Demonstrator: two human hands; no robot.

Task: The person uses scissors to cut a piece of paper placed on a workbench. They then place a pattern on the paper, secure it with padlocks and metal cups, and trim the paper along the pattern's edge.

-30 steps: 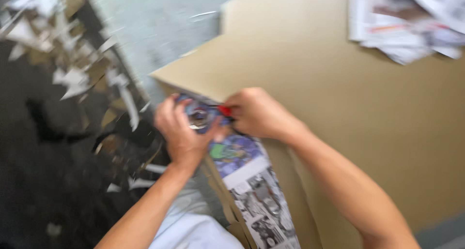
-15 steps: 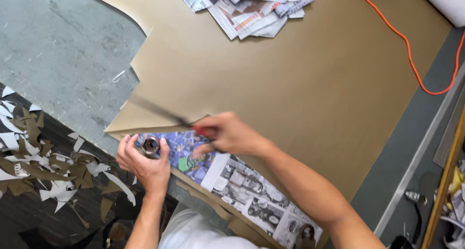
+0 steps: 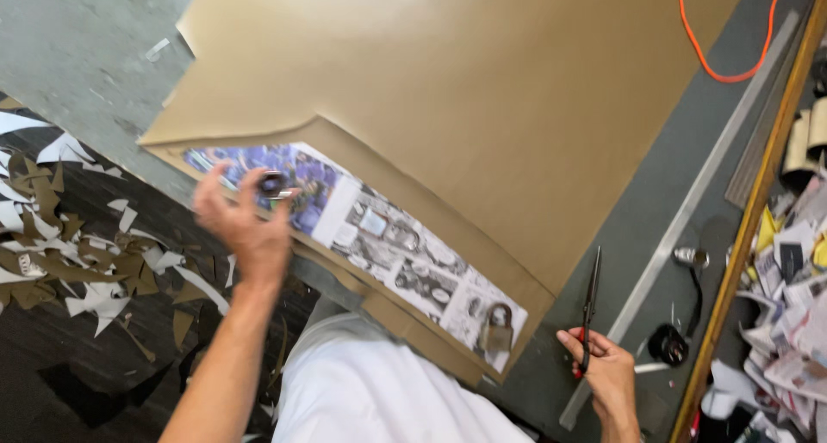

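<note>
My left hand (image 3: pixel 245 228) is raised over the left end of a printed newspaper strip (image 3: pixel 379 245) and pinches a small dark round object (image 3: pixel 272 185) in its fingertips. The strip lies along the near edge of a large brown paper sheet (image 3: pixel 482 90). A brass padlock (image 3: pixel 495 327) rests on the strip's right end. My right hand (image 3: pixel 603 374) is off the sheet at the lower right, on the grey surface. It grips the red handles of a pair of scissors (image 3: pixel 590 301), whose blades point away from me.
Brown and white paper scraps (image 3: pixel 77 254) litter the dark floor at the left. A long metal ruler (image 3: pixel 689 210) and an orange cable (image 3: pixel 715 60) lie right of the sheet. Behind a wooden edge (image 3: pixel 762 193), piles of paper (image 3: pixel 797 322) fill the far right.
My right hand has carried the scissors from the strip's left end down to the lower right. My left hand has lifted with the small round object. The padlock now shows on the strip.
</note>
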